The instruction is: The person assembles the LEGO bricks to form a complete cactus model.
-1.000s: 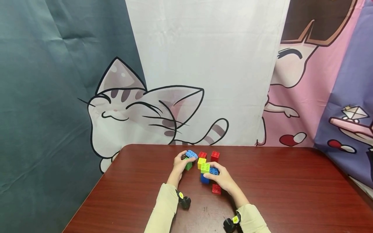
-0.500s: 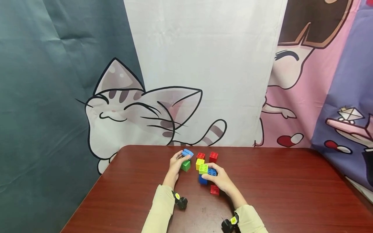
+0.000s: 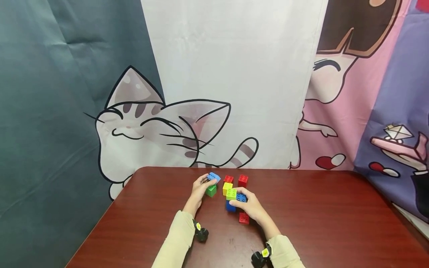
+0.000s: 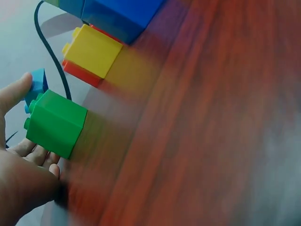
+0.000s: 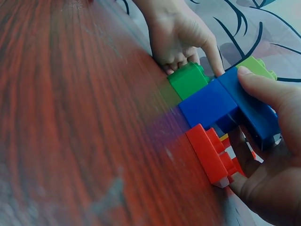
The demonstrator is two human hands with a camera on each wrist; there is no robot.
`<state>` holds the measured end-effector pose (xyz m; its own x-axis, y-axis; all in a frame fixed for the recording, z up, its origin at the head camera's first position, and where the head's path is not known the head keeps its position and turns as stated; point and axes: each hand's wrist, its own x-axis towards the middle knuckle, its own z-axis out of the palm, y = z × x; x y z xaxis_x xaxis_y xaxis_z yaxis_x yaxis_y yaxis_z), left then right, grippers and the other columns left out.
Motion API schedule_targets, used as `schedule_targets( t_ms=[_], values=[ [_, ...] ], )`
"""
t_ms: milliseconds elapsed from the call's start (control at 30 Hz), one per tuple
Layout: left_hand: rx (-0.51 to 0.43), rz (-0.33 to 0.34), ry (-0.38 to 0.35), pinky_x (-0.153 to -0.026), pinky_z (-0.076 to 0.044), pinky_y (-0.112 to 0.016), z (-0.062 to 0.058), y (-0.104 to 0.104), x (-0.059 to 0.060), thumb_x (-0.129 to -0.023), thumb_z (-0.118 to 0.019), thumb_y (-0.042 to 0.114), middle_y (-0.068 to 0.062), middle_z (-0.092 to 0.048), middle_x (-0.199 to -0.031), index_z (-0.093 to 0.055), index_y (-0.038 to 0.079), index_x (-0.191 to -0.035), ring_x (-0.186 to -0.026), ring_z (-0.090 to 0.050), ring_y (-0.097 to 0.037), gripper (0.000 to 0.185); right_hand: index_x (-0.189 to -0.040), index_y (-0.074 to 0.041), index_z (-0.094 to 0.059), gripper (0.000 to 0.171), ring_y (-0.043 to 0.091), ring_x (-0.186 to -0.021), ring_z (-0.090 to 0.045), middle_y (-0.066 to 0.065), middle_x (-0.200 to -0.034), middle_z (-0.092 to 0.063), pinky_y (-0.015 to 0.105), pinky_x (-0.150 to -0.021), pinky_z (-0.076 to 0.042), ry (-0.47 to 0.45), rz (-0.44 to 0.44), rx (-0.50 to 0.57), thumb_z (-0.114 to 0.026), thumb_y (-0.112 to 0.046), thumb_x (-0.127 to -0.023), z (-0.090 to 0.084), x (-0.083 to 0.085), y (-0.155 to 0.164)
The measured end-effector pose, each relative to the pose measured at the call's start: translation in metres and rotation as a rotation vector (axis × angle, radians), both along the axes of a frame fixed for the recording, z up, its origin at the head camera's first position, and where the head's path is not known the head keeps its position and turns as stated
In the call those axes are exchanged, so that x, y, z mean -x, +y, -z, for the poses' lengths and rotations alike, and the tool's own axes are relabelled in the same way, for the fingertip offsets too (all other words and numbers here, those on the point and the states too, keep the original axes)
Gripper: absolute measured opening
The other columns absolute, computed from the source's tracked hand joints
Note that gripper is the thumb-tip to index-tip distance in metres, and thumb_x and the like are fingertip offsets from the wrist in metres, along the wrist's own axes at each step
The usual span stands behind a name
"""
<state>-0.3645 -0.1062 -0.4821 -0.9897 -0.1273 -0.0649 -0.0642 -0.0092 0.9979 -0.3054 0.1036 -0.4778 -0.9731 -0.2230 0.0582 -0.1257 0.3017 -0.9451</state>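
Note:
My left hand (image 3: 208, 180) pinches a light blue brick (image 3: 213, 176) tilted just above a green brick (image 3: 211, 191) that stands on the table. In the left wrist view the green brick (image 4: 56, 123) sits against my fingers, with the light blue brick (image 4: 37, 84) behind my thumb (image 4: 14, 94). My right hand (image 3: 239, 201) grips a blue brick (image 3: 240, 197) joined to a lime brick (image 3: 231, 193) and a darker blue brick (image 3: 229, 206). The right wrist view shows my thumb (image 5: 263, 89) on top of the blue brick (image 5: 225, 106).
A yellow brick (image 3: 227, 187) and two red bricks (image 3: 228, 179) (image 3: 242, 180) stand behind the stack. Another red brick (image 3: 244, 218) lies by my right palm. The dark red table (image 3: 318, 208) ends at a hanging cartoon cloth (image 3: 218, 93).
My left fingers have drawn back from the green brick, which now shows in full. The light blue brick stays pinched in that hand. My right hand keeps its grip.

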Motion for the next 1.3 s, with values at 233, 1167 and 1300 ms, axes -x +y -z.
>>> schedule_targets(
  t_ms=[233,1167,1300],
  values=[
    [-0.005,0.043,0.003,-0.100,-0.040,-0.042,-0.012,-0.015,-0.005,-0.082,-0.068,0.023,-0.025,-0.045,-0.138,-0.045,0.000,-0.134,-0.121,-0.048,-0.030,0.062,-0.117,-0.018,-0.059,0.042,0.016,-0.089,-0.057,0.009,-0.104,-0.063,0.026,-0.076,-0.049,0.012,0.001,0.019,-0.074,-0.028,-0.078,0.002,-0.001,-0.002],
    [-0.077,-0.001,0.159,-0.080,-0.049,-0.017,-0.049,-0.013,-0.026,-0.073,-0.075,0.008,-0.012,-0.055,-0.112,-0.041,0.004,-0.118,-0.097,-0.057,-0.013,0.057,-0.116,-0.020,-0.060,0.041,0.016,-0.089,-0.058,0.008,-0.104,-0.064,0.025,-0.076,-0.049,0.002,0.004,0.021,-0.074,-0.026,-0.078,0.001,0.000,-0.002],
    [-0.110,0.016,0.187,-0.081,-0.051,-0.017,-0.051,-0.011,-0.027,-0.072,-0.074,0.004,-0.018,-0.055,-0.120,-0.038,0.003,-0.112,-0.102,-0.058,-0.015,0.054,-0.116,-0.020,-0.060,0.041,0.015,-0.089,-0.057,0.007,-0.105,-0.064,0.025,-0.077,-0.048,-0.006,0.008,0.023,-0.074,-0.027,-0.078,0.001,0.000,-0.002]
  ],
)
